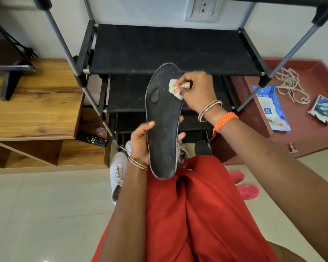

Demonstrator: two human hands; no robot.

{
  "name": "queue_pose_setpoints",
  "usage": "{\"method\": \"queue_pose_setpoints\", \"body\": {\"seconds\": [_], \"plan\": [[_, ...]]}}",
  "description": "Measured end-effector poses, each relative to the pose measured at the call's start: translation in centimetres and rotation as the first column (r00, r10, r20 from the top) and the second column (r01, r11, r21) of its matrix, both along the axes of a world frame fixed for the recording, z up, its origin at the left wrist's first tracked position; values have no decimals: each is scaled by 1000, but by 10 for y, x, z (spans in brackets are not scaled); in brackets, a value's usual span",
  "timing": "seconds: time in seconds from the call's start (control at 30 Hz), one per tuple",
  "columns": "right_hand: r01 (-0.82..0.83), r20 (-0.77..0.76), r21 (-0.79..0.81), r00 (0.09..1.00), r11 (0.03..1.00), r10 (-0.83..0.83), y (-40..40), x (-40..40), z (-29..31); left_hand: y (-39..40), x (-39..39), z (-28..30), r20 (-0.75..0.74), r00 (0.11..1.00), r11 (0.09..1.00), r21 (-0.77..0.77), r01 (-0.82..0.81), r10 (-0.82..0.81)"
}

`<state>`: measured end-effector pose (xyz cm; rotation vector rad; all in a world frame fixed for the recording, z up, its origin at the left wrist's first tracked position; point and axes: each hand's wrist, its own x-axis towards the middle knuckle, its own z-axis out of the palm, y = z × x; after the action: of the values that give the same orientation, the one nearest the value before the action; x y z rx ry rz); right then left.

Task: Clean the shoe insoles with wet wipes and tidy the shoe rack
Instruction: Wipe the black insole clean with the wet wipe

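— Why is the insole (164,120) held up in front of the rack (170,50) like that?

— I'd guess so the top faces her. The left hand (140,142) grips its heel half from beneath as a brace; the right hand (195,89) pinches a crumpled wipe (175,88) against the toe half.

— And the wipe pack (273,108)?

— Right of the rack, on the red table (301,133), well apart from both hands.

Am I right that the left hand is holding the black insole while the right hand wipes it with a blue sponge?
Not quite. The head view shows the right hand rubbing the black foam insole with a crumpled off-white wet wipe, not a blue sponge. The left hand does hold the insole.
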<state>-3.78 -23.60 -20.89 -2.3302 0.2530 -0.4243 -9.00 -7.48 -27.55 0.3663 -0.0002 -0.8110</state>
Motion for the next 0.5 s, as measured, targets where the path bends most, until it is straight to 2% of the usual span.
{"method": "queue_pose_setpoints", "body": {"seconds": [0.03, 0.13, 0.23, 0.27, 0.3, 0.4, 0.5], "plan": [[41, 37, 9, 998, 999, -42, -6, 8, 2, -1, 1, -2, 13, 999, 998, 47, 30, -30], [116, 96, -78, 989, 990, -109, -20, 27, 4, -6, 4, -11, 103, 990, 989, 103, -102, 91], [77, 94, -377, 995, 923, -45, -23, 30, -8, -8, 9, -17, 144, 980, 981, 114, -157, 140], [27, 73, -428, 997, 903, 5, -21, 28, -14, -7, 10, -19, 138, 980, 980, 121, -161, 144], [-45, 31, -410, 997, 911, 64, -17, 25, -20, -8, 11, -20, 132, 981, 980, 118, -159, 143], [-234, -123, -128, 968, 964, 219, -3, 12, -31, -6, 14, -24, 84, 980, 974, 121, -190, 180], [-357, -239, -22, 909, 934, 342, 2, 5, -31, -3, 16, -25, 50, 980, 973, 123, -195, 191]]}}
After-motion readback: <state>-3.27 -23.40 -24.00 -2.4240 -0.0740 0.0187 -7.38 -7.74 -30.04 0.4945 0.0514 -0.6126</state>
